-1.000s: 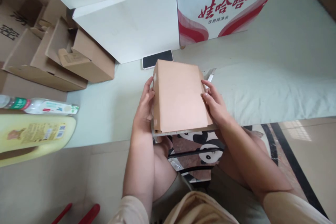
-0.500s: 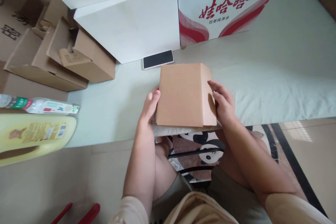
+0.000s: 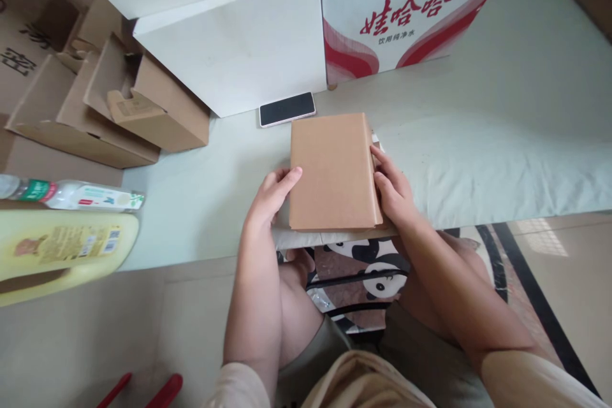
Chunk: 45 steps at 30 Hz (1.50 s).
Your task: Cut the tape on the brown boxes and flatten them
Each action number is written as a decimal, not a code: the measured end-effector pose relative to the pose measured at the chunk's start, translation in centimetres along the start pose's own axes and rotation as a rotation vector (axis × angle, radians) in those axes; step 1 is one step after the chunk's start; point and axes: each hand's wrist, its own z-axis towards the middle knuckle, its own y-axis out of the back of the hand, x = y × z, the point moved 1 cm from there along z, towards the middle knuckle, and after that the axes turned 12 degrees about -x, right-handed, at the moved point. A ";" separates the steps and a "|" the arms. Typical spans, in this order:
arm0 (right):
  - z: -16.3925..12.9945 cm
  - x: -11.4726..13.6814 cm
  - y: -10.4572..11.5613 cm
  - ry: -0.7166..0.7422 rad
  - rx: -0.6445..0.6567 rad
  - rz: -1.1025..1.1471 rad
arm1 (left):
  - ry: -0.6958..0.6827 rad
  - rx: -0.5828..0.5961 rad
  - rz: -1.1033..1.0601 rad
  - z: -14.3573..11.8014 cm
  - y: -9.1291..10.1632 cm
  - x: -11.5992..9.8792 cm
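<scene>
A small brown cardboard box [image 3: 332, 172] lies at the near edge of the pale green surface [image 3: 478, 140], its broad plain face up. My left hand [image 3: 270, 197] rests against its left side, fingers over the near left edge. My right hand [image 3: 394, 191] presses on its right side. Both hands hold the box between them. A bit of white tape or paper peeks out at the box's right far corner. A black phone [image 3: 287, 108] lies just beyond the box.
Large white cartons [image 3: 229, 44] and a red-and-white printed carton [image 3: 406, 13] stand at the back. Opened brown boxes [image 3: 119, 102] sit at the left, with a plastic bottle [image 3: 71, 194] and a yellow container [image 3: 62, 248]. A panda-print bag [image 3: 363, 274] lies below, by my knees.
The box has been turned and laid flatter between my hands. My left hand slid from the side to over the near left edge; my right hand stayed on the right side.
</scene>
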 end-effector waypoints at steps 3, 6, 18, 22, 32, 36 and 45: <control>0.0 -0.5 0.0 -0.016 -0.006 0.034 | -0.009 0.028 -0.030 0.0 -0.2 0.0; 0.1 -0.6 0.1 -0.068 0.007 0.091 | -0.052 -0.006 -0.028 0.0 -0.4 0.3; 1.2 -0.1 0.7 -0.216 -0.075 0.378 | -0.135 0.138 -0.322 0.6 -0.5 0.7; 2.1 -1.0 1.1 -0.291 -0.163 0.448 | -0.293 0.188 -0.328 0.3 -0.6 0.7; 2.7 -3.1 1.4 -0.270 -0.155 0.432 | -0.330 0.114 -0.310 0.9 -1.1 1.1; 2.6 -2.9 1.1 -0.293 -0.190 0.449 | -0.322 0.050 -0.282 1.1 -0.8 1.4; 2.3 -1.8 0.1 -0.262 -0.201 0.422 | -0.363 -0.175 -0.267 2.1 -1.2 1.9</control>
